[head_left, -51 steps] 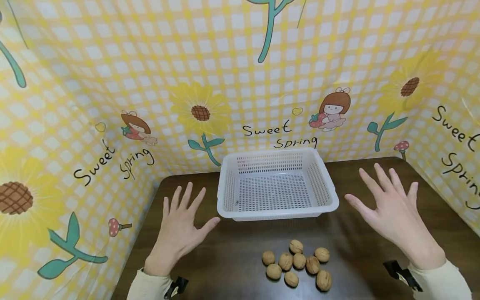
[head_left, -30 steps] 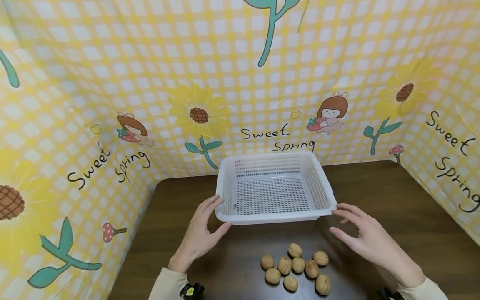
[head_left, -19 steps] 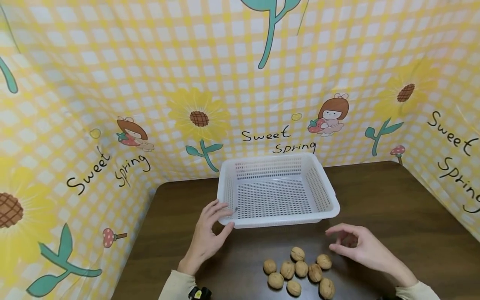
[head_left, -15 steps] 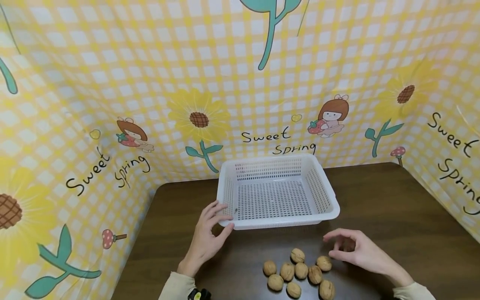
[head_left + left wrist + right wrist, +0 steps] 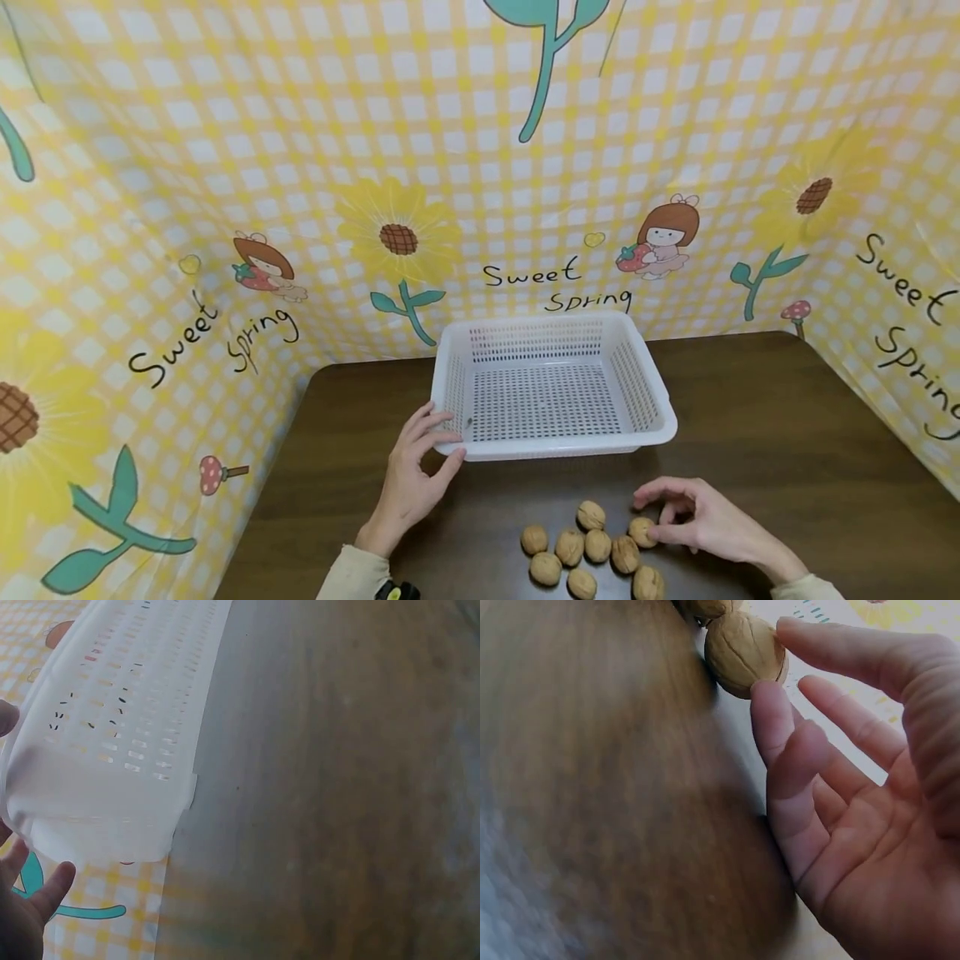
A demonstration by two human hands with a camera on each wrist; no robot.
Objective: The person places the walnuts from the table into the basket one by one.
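Note:
A white perforated plastic basket [image 5: 555, 450] stands at the back of the table. My left hand [image 5: 408, 483] grips its near left corner, fingers over the side rim and thumb at the front edge. In the left wrist view, fingertips show around the basket's corner [image 5: 82, 780]. In front of the basket lies a loose group of several walnuts [image 5: 568, 547]. My right hand [image 5: 705, 521] is at the group's right side, pinching the rightmost upper walnut [image 5: 641, 532]. The right wrist view shows thumb and a fingertip against this walnut [image 5: 742, 656], its other fingers curled beneath.
The dark wooden table [image 5: 360, 400] meets a yellow checked cloth [image 5: 300, 167] with flowers and lettering, hanging at the back and both sides. Another walnut [image 5: 625, 554] sits right beside the pinched one, and one more [image 5: 648, 583] lies nearer the front.
Both hands came in from beside the basket to its near corners. The left stayed there; the right left the rim, moved down toward me and closed fingertips on a walnut.

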